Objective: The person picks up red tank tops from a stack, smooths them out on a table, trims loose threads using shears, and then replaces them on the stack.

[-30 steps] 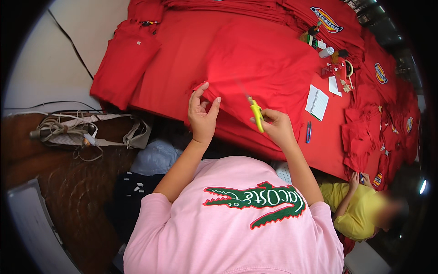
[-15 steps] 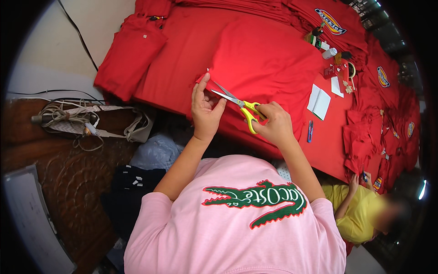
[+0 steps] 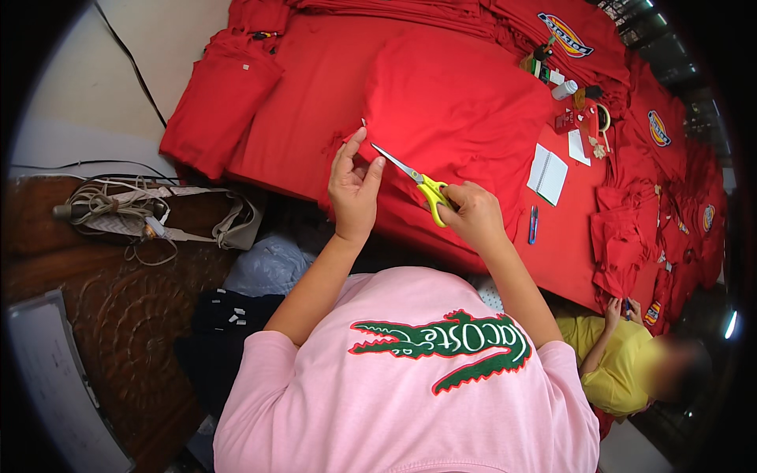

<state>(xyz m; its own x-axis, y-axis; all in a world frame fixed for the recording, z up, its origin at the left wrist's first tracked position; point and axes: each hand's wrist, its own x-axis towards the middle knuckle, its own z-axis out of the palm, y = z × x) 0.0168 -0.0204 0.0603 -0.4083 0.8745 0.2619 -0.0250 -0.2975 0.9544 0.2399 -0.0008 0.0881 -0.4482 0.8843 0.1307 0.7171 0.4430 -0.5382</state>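
Note:
A red garment (image 3: pixel 453 98) lies spread over the red-covered table (image 3: pixel 311 71) in front of me. My left hand (image 3: pixel 352 189) is at its near left corner, with the fingers curled around the fabric edge and the thumb toward the scissors. In my right hand (image 3: pixel 475 213) is a pair of scissors (image 3: pixel 432 191) with yellow handles, my fingers through the loops. Their silver blades are closed together and point up and left, the tip just beside my left fingers and the garment's edge.
Folded red garments (image 3: pixel 217 102) lie at the table's left end, more along the far side. To the right are an open notebook (image 3: pixel 547 175), a blue thread snipper or pen (image 3: pixel 534 225) and a white bottle (image 3: pixel 564 90). A co-worker in yellow (image 3: pixel 611 363) handles red fabric at right.
The scissor blades, spread apart earlier, have closed. My left hand stays by the garment's corner, having shifted only slightly.

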